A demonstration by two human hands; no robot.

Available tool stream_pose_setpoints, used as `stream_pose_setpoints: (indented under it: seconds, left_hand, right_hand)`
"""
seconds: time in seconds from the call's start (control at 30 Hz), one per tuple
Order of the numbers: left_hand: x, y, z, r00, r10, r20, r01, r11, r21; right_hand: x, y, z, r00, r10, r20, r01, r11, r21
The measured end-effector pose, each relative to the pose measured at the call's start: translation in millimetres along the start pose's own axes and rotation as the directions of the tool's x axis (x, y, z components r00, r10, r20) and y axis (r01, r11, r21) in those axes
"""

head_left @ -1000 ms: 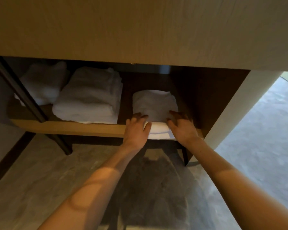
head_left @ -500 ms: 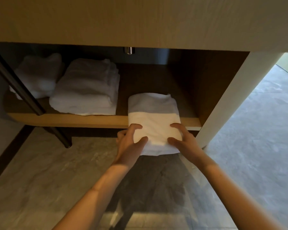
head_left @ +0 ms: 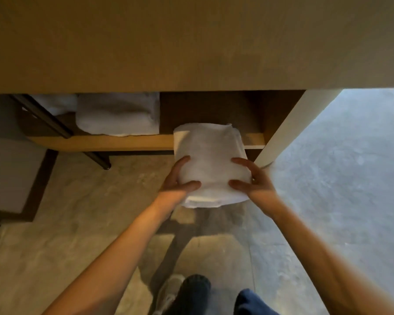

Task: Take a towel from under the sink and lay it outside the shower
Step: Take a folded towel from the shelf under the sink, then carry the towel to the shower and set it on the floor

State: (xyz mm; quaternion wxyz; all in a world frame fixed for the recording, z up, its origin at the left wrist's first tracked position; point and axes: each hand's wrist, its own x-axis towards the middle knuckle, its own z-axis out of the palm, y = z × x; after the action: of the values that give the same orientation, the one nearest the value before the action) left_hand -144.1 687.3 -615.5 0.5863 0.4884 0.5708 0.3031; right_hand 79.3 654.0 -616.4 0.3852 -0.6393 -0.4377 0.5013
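A folded white towel (head_left: 210,160) is held in the air in front of the wooden shelf (head_left: 100,142) under the vanity. My left hand (head_left: 179,179) grips its left edge, thumb on top. My right hand (head_left: 251,178) grips its right edge the same way. The towel's far end still overlaps the shelf's front edge in the view; I cannot tell whether it touches.
A larger stack of folded white towels (head_left: 117,115) lies on the shelf to the left, with another pile (head_left: 55,103) behind a dark slanted leg (head_left: 62,130). The vanity front (head_left: 191,42) fills the top. A pale side panel (head_left: 291,128) stands right. Stone floor (head_left: 339,178) lies below; my feet show at the bottom.
Both hands have drawn the folded towel off the shelf toward me and lifted it. The view has risen, so the vanity front now covers more of the shelf.
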Motion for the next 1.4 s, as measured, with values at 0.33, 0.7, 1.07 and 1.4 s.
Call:
stream_pose_setpoints:
  seconds: [0.33,0.7,1.07,1.4]
  left_hand:
    - [-212,164,-18,0.943,-0.330,0.032,0.331,0.929,-0.166]
    - [-449,415,-21,0.986,-0.163,0.046,0.169,0.965,-0.201]
    - [-471,595,-59,0.922,0.385,-0.043,-0.388,0.915,-0.111]
    - [-409,641,-108,0.860,0.510,-0.036,-0.510,0.860,0.004]
  right_hand:
    - [-194,-164,-37,0.985,0.152,0.083,-0.155,0.988,0.026]
    - [-414,-422,-121,0.996,0.066,0.055,-0.074,0.981,0.177]
    - [-416,-615,-160,0.931,-0.364,-0.038,0.365,0.917,0.158]
    - [-356,-661,-128,0.895,-0.427,-0.128,0.445,0.875,0.192]
